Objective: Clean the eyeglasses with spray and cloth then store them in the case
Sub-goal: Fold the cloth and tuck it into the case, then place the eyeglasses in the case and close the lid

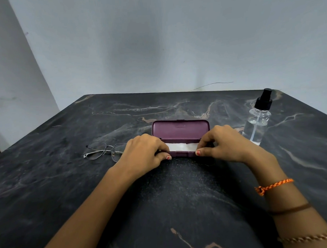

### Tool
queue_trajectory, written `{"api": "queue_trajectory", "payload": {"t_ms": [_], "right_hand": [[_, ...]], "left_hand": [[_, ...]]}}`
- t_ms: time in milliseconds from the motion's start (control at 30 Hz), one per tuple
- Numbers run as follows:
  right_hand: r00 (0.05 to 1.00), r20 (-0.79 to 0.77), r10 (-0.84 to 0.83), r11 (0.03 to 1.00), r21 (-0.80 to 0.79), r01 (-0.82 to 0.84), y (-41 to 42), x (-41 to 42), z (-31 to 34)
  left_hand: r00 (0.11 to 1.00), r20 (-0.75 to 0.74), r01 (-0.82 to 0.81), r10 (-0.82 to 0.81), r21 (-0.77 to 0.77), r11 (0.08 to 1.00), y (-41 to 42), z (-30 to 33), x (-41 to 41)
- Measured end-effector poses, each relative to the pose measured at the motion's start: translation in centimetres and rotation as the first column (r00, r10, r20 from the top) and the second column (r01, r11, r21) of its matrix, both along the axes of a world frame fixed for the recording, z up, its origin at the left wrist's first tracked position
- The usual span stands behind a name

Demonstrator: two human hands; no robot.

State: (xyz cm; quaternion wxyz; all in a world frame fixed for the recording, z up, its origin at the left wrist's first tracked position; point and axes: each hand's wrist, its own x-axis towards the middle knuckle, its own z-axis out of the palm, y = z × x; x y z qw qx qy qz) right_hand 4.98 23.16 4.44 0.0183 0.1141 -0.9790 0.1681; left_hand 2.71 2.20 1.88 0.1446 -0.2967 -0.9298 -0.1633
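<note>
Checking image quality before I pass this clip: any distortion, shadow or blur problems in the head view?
Head view: wide-angle bending bows the table edges and stretches the forearms; lighting is soft and dim, with a faint shadow on the wall; the dark marble looks grainy near the wrists; the case, eyeglasses and spray bottle stay legible, without harsh glare.

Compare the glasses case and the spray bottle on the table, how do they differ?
The glasses case is opaque purple; the spray bottle is clear with a black pump top. The case lies flat with its lid open and both hands at its ends; the bottle stands upright, untouched, to the right. The case holds a white cloth; the bottle holds clear liquid. Both rest on the dark marble table.
</note>
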Motion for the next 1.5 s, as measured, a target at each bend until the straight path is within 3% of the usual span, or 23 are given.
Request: {"api": "queue_trajectory", "payload": {"t_ms": [167,367,500,633,733,833,967,1133,1233,1500], "right_hand": [[0.999,-0.045,0.011,0.997,-0.071,-0.015,-0.2,0.0,-0.1],[0.993,-0.115,0.02,1.0,0.023,-0.018,-0.8,0.2,-0.3],[0.958,-0.285,0.017,0.994,0.108,0.015,-1.6,0.2,-0.4],[0.883,-0.47,0.009,1.0,0.008,-0.006,-3.2,0.7,-0.9],[0.81,-0.586,-0.023,0.998,-0.06,-0.015,-5.0,1.2,-1.4],[0.73,-0.683,-0.021,0.999,-0.042,-0.01,-6.4,1.7,-2.2],[0.656,-0.754,0.047,0.999,0.034,-0.032,-8.3,2.1,-3.1],[0.661,-0.743,0.11,0.992,0.12,-0.031,-9.7,2.3,-3.6],[0.696,-0.712,0.089,0.993,0.119,-0.005,-10.4,2.3,-3.5],[0.798,-0.6,0.059,0.981,0.181,0.063,-13.2,1.1,-3.6]], "left_hand": [[0.999,-0.022,0.031,-0.029,0.051,0.998,-0.2,0.0,0.1],[0.994,-0.1,0.046,-0.031,0.152,0.987,-0.1,0.0,0.3],[0.978,-0.207,0.063,-0.011,0.248,0.967,-0.1,0.2,0.4],[0.946,-0.323,0.145,-0.032,0.332,0.932,-0.5,1.2,0.9],[0.905,-0.42,0.132,0.059,0.411,0.902,-1.7,1.9,0.9],[0.846,-0.458,0.014,0.272,0.53,0.848,-4.6,2.2,0.3],[0.776,-0.334,-0.294,0.535,0.559,0.776,-9.7,1.2,-0.3],[0.71,0.038,-0.649,0.703,0.424,0.632,-13.0,0.1,-0.9],[0.71,0.146,-0.692,0.689,0.323,0.645,-13.4,0.0,-1.0],[0.76,0.154,-0.648,0.631,0.25,0.719,-13.1,-0.2,-1.2]]}}
